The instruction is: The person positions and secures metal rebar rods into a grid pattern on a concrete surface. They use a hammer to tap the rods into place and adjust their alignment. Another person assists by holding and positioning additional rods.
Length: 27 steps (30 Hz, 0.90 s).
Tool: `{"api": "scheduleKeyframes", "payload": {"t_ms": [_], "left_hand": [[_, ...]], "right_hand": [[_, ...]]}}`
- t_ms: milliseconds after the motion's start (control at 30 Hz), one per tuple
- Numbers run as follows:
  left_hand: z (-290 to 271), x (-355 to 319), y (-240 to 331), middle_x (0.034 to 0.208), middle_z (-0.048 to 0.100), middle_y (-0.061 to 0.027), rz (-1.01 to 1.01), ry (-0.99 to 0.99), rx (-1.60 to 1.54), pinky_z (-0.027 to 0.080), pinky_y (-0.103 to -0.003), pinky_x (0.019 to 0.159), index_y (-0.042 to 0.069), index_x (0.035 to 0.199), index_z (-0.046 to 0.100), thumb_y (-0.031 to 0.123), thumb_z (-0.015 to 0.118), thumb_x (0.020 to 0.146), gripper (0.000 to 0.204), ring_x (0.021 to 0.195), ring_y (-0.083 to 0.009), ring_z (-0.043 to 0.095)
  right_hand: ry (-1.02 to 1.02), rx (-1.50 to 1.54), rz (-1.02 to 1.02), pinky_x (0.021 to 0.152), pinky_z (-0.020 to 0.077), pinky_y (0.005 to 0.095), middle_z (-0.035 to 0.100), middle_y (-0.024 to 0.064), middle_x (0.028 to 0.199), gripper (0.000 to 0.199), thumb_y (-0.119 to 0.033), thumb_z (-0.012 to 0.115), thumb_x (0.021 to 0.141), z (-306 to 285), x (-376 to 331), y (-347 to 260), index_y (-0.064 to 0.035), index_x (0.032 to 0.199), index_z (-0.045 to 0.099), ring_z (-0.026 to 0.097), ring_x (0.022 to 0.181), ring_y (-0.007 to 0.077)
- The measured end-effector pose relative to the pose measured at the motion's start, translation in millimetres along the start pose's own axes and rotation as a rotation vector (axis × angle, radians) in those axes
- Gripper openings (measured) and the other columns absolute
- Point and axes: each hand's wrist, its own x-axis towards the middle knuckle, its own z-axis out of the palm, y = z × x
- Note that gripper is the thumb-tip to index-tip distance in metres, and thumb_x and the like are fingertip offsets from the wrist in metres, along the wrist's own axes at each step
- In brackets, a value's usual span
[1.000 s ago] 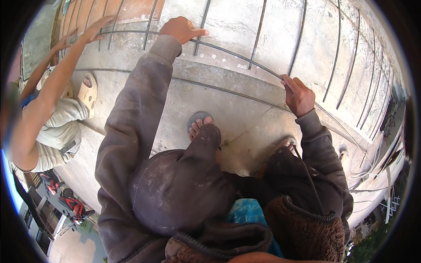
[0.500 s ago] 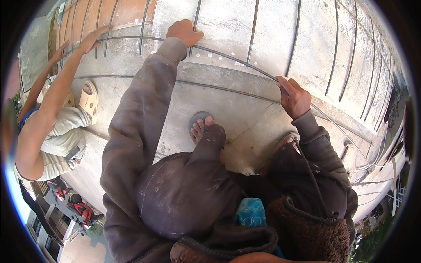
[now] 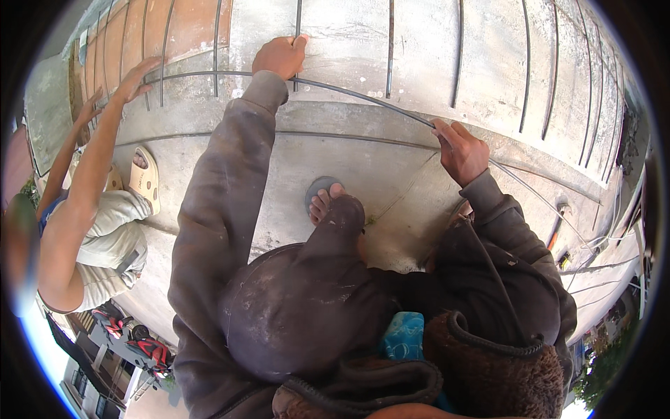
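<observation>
A long, thin steel rod runs crosswise over a row of shorter steel rods. My left hand is closed at a crossing, its thumb against one of the short rods; which of the two rods its fingers wrap is partly hidden. Farther right, my right hand grips the long rod between thumb and fingers, and the rod's thinner-looking end runs on past it to the lower right. At the left, another person's hand reaches to the same long rod; that person's second hand is beside it.
A second rod lies on the concrete floor between my feet and the row. My sandaled foot is close by. An orange-handled tool and loose cables lie at the right. Red-and-black motorbikes stand at lower left.
The rods and floor sit slightly differently in view, as the view has shifted. My left hand stays at its crossing and my right hand keeps hold of the long rod.
</observation>
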Motion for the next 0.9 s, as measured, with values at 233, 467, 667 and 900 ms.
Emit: {"api": "scheduleKeyframes", "payload": {"t_ms": [233,467,667,900], "left_hand": [[8.8,3.3,-21.2,0.068,0.070,-0.0037,-0.073,0.018,-0.307,0.050,-0.033,0.070,0.008,0.087,0.071,0.057,0.050,0.093,0.054,0.066,-0.0140,0.065],[8.3,2.3,-28.0,0.069,0.070,-0.0019,0.020,-0.058,-0.410,0.050,-0.032,0.073,0.011,0.089,0.071,0.054,0.049,0.095,0.048,0.065,-0.0119,0.065],[1.8,-3.8,-19.1,0.071,0.071,0.0027,0.049,-0.064,-0.269,0.049,-0.032,0.078,0.013,0.093,0.072,0.050,0.044,0.098,0.046,0.074,-0.0119,0.065],[2.4,-2.7,-25.4,0.074,0.069,-0.0094,0.049,-0.097,-0.537,0.046,-0.030,0.071,0.002,0.095,0.068,0.044,0.053,0.095,0.044,0.067,-0.0159,0.063]], "right_hand": [[-0.004,0.030,0.003,0.048,0.0484,0.0406,0.060,0.0030,0.079,0.022,-0.017,0.062,0.091,18.8,-10.6,0.0,-0.0238,0.112,0.065,0.063,0.059,0.0285],[-0.019,0.012,0.026,0.049,0.0486,0.0415,0.059,0.0038,0.078,0.022,-0.016,0.062,0.091,12.2,-13.1,-7.7,-0.0218,0.112,0.066,0.063,0.060,0.0286],[0.010,0.001,0.031,0.049,0.0481,0.0391,0.058,0.0041,0.075,0.023,-0.013,0.065,0.088,7.2,-16.3,-14.4,-0.0198,0.111,0.067,0.062,0.059,0.0274],[0.027,0.004,0.015,0.048,0.0480,0.0387,0.060,0.0042,0.076,0.024,-0.012,0.065,0.088,13.2,-21.1,-14.0,-0.0192,0.111,0.068,0.062,0.058,0.0277]]}}
